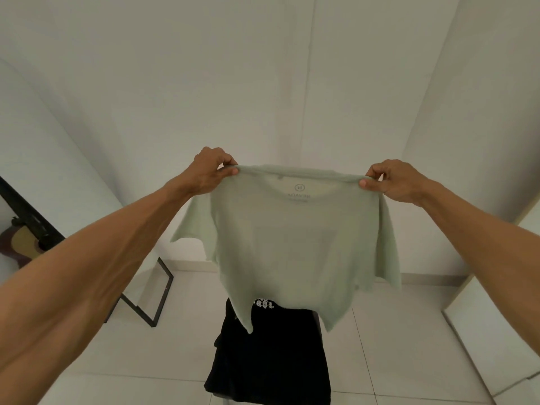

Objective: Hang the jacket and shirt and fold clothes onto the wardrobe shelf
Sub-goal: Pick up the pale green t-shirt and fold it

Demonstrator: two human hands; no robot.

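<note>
We hold a pale green T-shirt (292, 244) up at arm's length before a white wall (263, 83), both bare arms stretched forward. Our left hand (209, 171) pinches the top corner of the shirt on the left of the view. Its thumb (230, 171) is pressed flat on the near side of the cloth, and the other fingers are curled over the top edge and out of sight behind it. Our right hand (394, 179) grips the opposite corner the same way, its thumb tip (365, 183) on the near face and its fingers folded round the back.

The shirt's top edge runs nearly taut between the two hands. Just under the collar is a round printed mark (299, 187), facing us. A short sleeve flares out below each hand, and the body hangs free in the air with an uneven hem that falls to two points.

Directly beneath lies a black garment (268, 352) with white lettering (263, 304), which the hem partly covers in our view — we cannot tell what the garment rests on. The floor (409, 346) is pale tile. At left a black-framed mirror (163, 287) leans against the wall, with what looks like a guitar (20, 241) beside it.
</note>
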